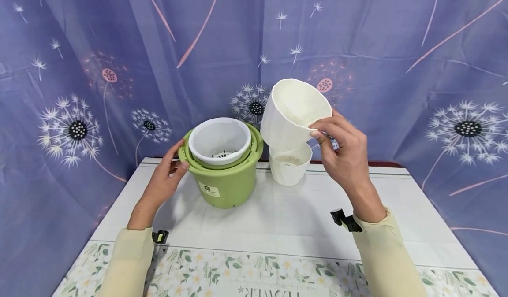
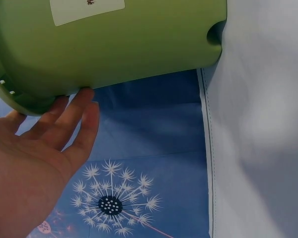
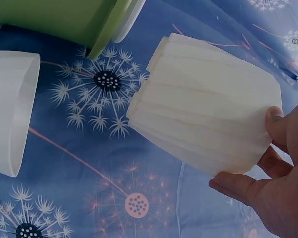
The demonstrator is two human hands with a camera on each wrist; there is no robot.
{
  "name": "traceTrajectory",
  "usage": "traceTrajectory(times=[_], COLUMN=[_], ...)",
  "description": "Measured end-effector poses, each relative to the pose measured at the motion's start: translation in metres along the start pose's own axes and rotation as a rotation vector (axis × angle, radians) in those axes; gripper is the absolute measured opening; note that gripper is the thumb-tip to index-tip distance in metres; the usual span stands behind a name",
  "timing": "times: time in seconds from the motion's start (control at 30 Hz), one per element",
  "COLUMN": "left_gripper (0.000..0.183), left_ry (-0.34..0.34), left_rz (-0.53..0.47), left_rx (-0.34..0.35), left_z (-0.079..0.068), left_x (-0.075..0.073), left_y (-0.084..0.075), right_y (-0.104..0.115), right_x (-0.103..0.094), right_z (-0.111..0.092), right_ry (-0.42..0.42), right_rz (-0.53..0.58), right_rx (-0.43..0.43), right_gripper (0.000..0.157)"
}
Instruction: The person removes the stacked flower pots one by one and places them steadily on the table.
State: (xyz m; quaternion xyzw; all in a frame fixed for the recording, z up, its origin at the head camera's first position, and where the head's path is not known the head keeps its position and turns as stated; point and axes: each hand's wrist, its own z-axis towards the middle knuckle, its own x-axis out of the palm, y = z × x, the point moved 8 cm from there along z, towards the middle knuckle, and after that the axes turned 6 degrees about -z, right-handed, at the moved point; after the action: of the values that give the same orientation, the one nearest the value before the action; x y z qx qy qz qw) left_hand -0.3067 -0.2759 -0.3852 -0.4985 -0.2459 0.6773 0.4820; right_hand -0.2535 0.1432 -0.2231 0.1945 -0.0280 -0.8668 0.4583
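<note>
The right hand (image 1: pixel 344 149) pinches the rim of a white ribbed flowerpot (image 3: pixel 208 109), thumb outside and fingers at the inside of the rim. This pot is tilted, its mouth toward me, raised over a second white flowerpot (image 1: pixel 289 173) that stands upright on the table. On the left, a large green flowerpot (image 1: pixel 228 187) stands upright with a smaller green pot and a white pot (image 1: pixel 219 142) nested inside. The left hand (image 1: pixel 164 176) touches the large pot's left side at the rim; its loosely extended fingers (image 2: pixel 79 106) rest beneath the lip.
A white cloth (image 1: pixel 246 226) covers the table, with a floral band (image 1: pixel 222 266) along the front. Behind and at both sides hangs a blue curtain (image 1: pixel 214 32) with dandelion prints, close to the table's back edge.
</note>
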Motion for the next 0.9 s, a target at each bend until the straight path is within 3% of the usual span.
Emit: traceTrajectory(times=[0.9], left_gripper=[0.067], left_ry=[0.001], left_rz=[0.001], left_rx=[-0.017], left_z=[0.000], left_x=[0.000], left_y=[-0.001], right_y=[-0.012], right_x=[-0.011], right_z=[-0.015], right_ry=[-0.025], right_rz=[-0.026], right_rx=[0.032], right_gripper=[0.003])
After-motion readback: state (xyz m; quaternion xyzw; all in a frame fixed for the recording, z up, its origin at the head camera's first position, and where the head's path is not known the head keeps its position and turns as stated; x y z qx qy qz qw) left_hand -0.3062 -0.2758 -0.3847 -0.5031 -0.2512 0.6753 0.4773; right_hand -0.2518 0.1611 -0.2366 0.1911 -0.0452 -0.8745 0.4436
